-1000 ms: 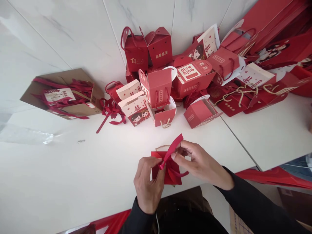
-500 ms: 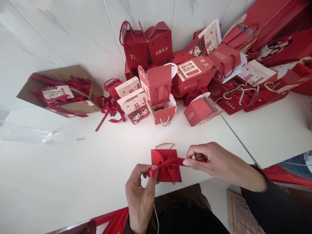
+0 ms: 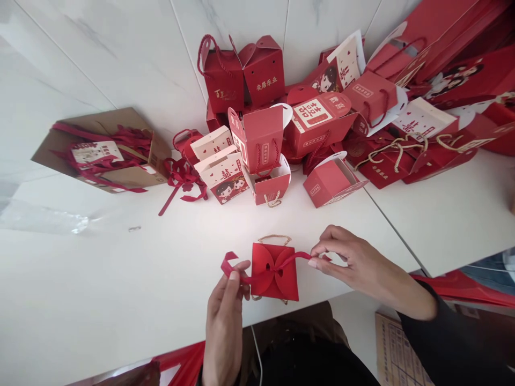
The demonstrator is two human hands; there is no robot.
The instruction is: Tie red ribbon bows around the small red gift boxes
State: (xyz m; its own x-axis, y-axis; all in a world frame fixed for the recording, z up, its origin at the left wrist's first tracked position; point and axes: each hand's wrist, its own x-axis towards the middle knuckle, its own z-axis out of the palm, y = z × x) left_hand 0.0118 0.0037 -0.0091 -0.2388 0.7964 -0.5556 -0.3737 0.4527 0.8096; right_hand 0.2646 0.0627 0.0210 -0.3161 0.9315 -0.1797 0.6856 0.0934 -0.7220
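A small red gift box (image 3: 287, 287) with overlapping rounded flaps and cord handles sits near the table's front edge. Across its top runs a dark red ribbon (image 3: 288, 259), which crosses at the middle of the flaps. My left hand (image 3: 228, 297) is closed on one end of the ribbon at the box's left, and a loop of it sticks up above the thumb. To the right of the box, my right hand (image 3: 341, 257) pinches the other end between thumb and fingertips. Neither hand's fingers wrap the box itself.
Several red and cream gift boxes (image 3: 261, 128) stand crowded along the wall. A cardboard box (image 3: 120, 177) of red ribbons is at the left, with loose ribbons (image 3: 185, 182) beside it. Clear plastic (image 3: 44, 217) lies at the far left. A seam crosses the table at the right.
My left hand has moved left and slightly up with its ribbon end, off the box's left edge. My right hand has shifted slightly. The ribbon now lies lower at the flaps' middle.
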